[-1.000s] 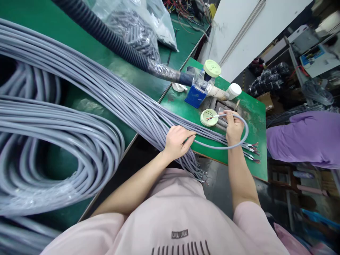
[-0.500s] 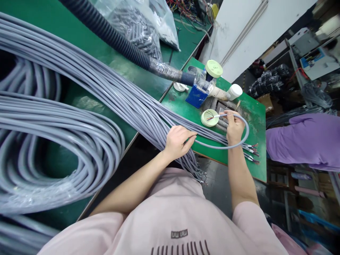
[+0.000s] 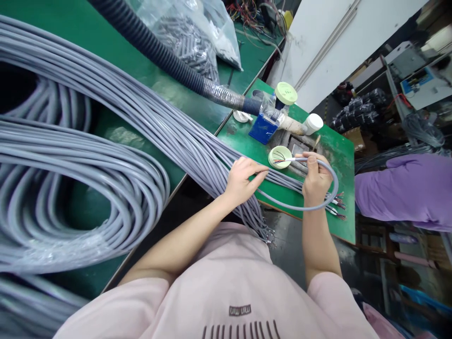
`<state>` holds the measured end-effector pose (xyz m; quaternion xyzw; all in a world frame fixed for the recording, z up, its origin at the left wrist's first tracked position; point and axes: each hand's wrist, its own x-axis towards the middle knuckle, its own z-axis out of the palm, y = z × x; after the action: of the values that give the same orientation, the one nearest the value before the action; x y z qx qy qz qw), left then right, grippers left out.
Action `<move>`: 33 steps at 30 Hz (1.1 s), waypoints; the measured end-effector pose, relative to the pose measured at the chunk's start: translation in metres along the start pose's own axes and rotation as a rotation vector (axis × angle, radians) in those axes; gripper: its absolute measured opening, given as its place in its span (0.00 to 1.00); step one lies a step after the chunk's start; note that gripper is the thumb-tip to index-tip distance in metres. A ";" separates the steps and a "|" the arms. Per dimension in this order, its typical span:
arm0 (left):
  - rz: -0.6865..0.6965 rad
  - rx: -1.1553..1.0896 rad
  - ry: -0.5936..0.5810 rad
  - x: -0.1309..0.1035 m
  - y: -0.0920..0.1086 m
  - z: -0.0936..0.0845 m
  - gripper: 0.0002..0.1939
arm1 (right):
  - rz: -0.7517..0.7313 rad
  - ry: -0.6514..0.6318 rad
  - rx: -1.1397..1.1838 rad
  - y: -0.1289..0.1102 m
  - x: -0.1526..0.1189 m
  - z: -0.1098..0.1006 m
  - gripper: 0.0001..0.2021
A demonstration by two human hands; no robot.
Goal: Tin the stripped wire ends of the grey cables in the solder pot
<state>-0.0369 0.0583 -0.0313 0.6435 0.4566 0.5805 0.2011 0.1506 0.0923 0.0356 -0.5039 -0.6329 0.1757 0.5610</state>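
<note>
My right hand [image 3: 318, 178] grips a grey cable [image 3: 310, 207] near its stripped end, which bends back in a loop around the hand. Its thin coloured wires lie over the open mouth of a small pale-green tub [image 3: 280, 157]. My left hand [image 3: 247, 181] is over the cable bundle [image 3: 197, 153], thumb and forefinger pinched close together at the bundle's edge. What lies between those fingertips, if anything, is too small to tell. The held cable runs back beneath the left hand. Other stripped cable ends [image 3: 339, 202] lie behind my right wrist.
A ribbed hose [image 3: 155, 52] leads to a blue box [image 3: 263, 128] on the green board [image 3: 342, 160]. A white jar [image 3: 313, 123] and a lidded tub [image 3: 286, 93] stand behind. Coiled cables [image 3: 141, 188] fill the left. A person in a purple top [image 3: 402, 188] is at right.
My left hand has shifted slightly right and up, away from the single cable towards the bundle. The right hand has moved a little right and down; its cable loop now hangs slightly lower.
</note>
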 end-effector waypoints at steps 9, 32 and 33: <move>0.064 0.160 0.032 0.016 0.014 0.013 0.11 | -0.036 -0.013 -0.026 -0.029 -0.018 0.000 0.09; 0.080 0.189 0.081 0.019 0.023 0.001 0.08 | -0.193 -0.040 -0.250 -0.028 -0.012 -0.015 0.08; 0.066 0.185 0.098 0.018 0.020 -0.002 0.08 | -0.187 -0.028 -0.255 -0.024 -0.009 -0.016 0.08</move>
<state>-0.0336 0.0620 -0.0049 0.6450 0.4960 0.5728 0.0990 0.1528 0.0684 0.0549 -0.5073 -0.7020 0.0478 0.4975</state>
